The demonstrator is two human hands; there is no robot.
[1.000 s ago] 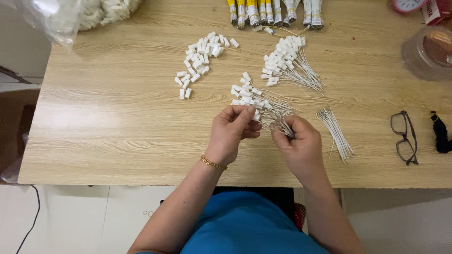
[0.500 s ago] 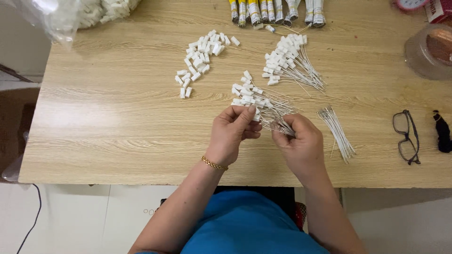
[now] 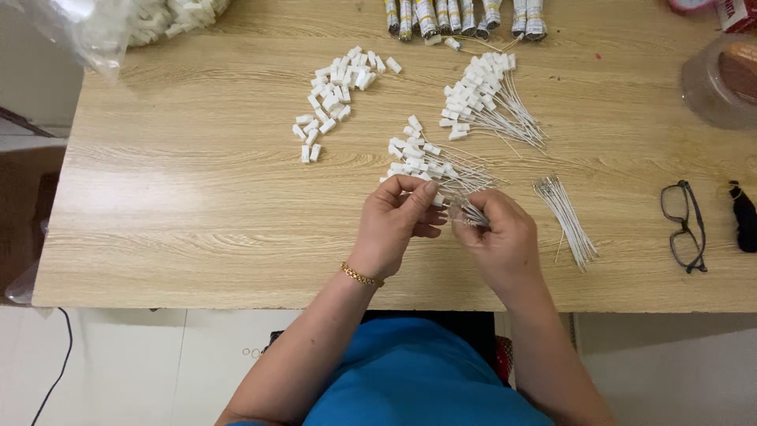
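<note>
Here, a small white plastic cap [image 3: 436,199] is pinched between the fingertips of the left hand [image 3: 397,223], just in front of the nearest heap of finished pieces [image 3: 430,163]. A thin bundle of wires [image 3: 467,211] is gripped in the closed right hand [image 3: 499,238], its ends pointed toward the cap; the two hands are almost touching.

The cap is judged to be very light, hard and smooth, so it could slip or flick away if squeezed at its corners; it is best held across its flat sides. The wires are judged springy and easily bent, and are best taken close to their tips.

The cap is seen as a short white block, partly hidden by the fingers. Loose caps [image 3: 335,87] are scattered well behind the heap to its left, a second wired heap [image 3: 481,99] behind it, bare wires [image 3: 566,217] to its right, and spectacles [image 3: 683,226] farther right on the wooden table [image 3: 173,197].
</note>
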